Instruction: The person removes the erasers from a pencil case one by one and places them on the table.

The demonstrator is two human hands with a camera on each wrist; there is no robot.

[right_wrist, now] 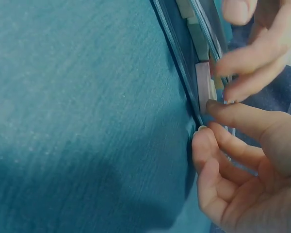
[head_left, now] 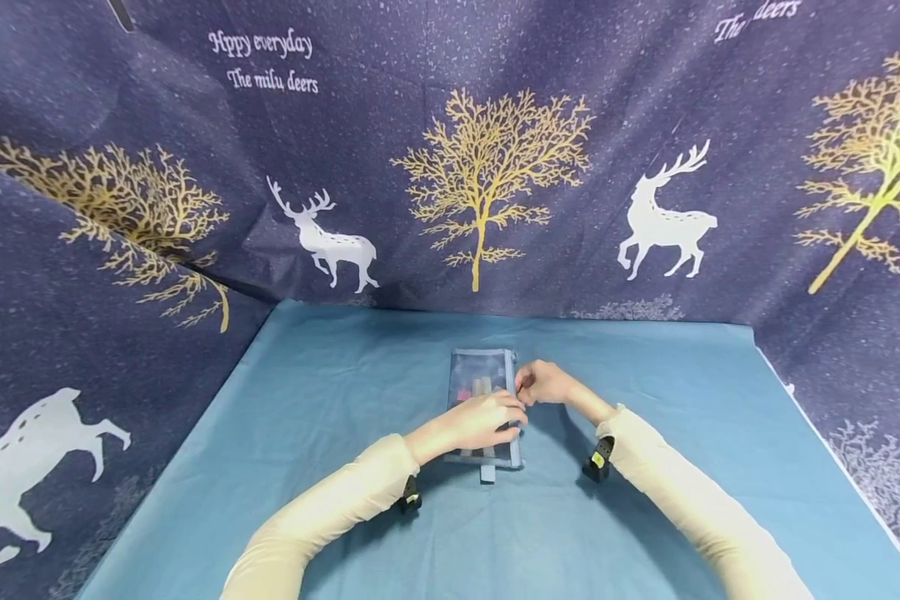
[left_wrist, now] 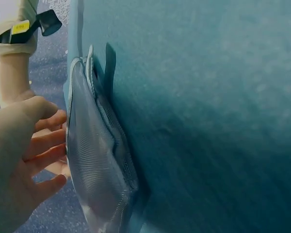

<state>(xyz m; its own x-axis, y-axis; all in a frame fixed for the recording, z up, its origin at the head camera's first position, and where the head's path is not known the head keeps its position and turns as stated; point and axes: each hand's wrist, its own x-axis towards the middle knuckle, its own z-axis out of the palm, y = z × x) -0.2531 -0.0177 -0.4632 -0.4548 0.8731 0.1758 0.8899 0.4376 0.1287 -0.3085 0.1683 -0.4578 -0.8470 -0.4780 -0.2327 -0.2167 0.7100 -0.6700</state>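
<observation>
A clear mesh zip pouch [head_left: 487,364] with pale blue edging lies on the table, its zipped side facing right. My left hand [head_left: 483,419] lies across it, fingers loosely bent and reaching the zipped edge. In the right wrist view the zipper [right_wrist: 170,46] stands parted, and small blocks show in the gap, among them a pale pink block [right_wrist: 203,82] and a grey-green block [right_wrist: 198,39]. My right hand [head_left: 546,383] pinches the pouch's lower zipped edge between thumb and fingers, its index fingertip at the pink block.
Blue cloth [head_left: 645,500] covers the table. A dark curtain [head_left: 420,50] printed with deer and trees hangs behind and at the sides. A small light blue tab [head_left: 487,475] sticks out at the pouch's near end. Each wrist carries a black camera [head_left: 598,460].
</observation>
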